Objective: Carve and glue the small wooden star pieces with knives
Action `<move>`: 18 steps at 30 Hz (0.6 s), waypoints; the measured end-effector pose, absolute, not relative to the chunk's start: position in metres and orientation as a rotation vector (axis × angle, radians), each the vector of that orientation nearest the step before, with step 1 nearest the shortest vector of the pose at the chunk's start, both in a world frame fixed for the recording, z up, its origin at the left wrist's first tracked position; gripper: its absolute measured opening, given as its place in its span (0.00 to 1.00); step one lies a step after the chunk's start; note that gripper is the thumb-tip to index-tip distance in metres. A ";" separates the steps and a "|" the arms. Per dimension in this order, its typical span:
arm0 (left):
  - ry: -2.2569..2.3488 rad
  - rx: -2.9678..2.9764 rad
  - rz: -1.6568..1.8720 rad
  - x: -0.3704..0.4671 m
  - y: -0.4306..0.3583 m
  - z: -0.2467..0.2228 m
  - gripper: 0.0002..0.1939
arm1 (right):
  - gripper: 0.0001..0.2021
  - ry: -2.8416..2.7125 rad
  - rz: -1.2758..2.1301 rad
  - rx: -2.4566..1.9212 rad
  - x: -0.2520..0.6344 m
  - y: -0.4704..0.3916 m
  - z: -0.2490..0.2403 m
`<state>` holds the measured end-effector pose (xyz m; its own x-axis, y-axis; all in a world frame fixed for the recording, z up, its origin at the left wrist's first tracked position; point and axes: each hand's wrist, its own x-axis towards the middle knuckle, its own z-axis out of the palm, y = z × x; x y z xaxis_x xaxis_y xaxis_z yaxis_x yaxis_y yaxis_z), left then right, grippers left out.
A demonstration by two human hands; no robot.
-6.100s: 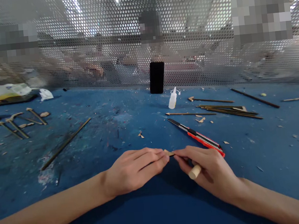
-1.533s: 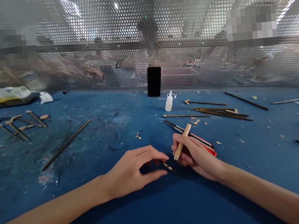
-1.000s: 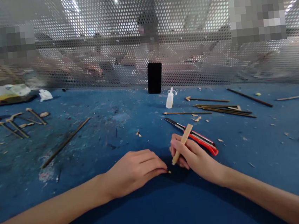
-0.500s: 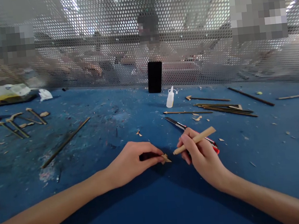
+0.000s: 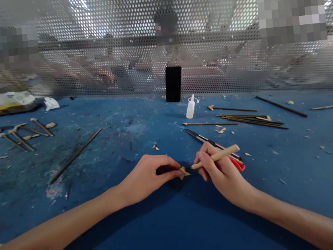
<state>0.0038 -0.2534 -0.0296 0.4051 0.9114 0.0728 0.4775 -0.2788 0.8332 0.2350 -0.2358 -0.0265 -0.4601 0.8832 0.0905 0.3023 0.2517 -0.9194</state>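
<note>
My left hand [image 5: 144,179] pinches a small, pointed, star-like wooden piece [image 5: 184,173] between thumb and fingers, low over the blue table. My right hand [image 5: 217,166] holds a pale wooden stick [image 5: 224,153] like a pen. The stick's narrow end points at the wooden piece, with a small gap between them. Partly behind my right hand lies a red and black utility knife [image 5: 200,137], its blade out towards the upper left. A few wood chips [image 5: 155,146] lie beyond my left hand.
A black phone [image 5: 173,84] leans against a perforated metal screen [image 5: 114,67]. Before it stands a white glue bottle [image 5: 190,107]. Thin dark sticks [image 5: 254,121] lie at right, a longer stick [image 5: 75,156] at left. Small stick assemblies [image 5: 22,138] lie far left. People show dimly behind the screen.
My right hand and the stick have shifted slightly left, and the stick lies a little flatter. The wooden piece in my left hand has turned slightly. The whole view has shifted a little.
</note>
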 end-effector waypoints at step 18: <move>1.384 2.286 0.715 -0.003 -0.256 -0.029 0.17 | 0.13 -1.802 1.155 -1.119 0.237 -0.231 -0.027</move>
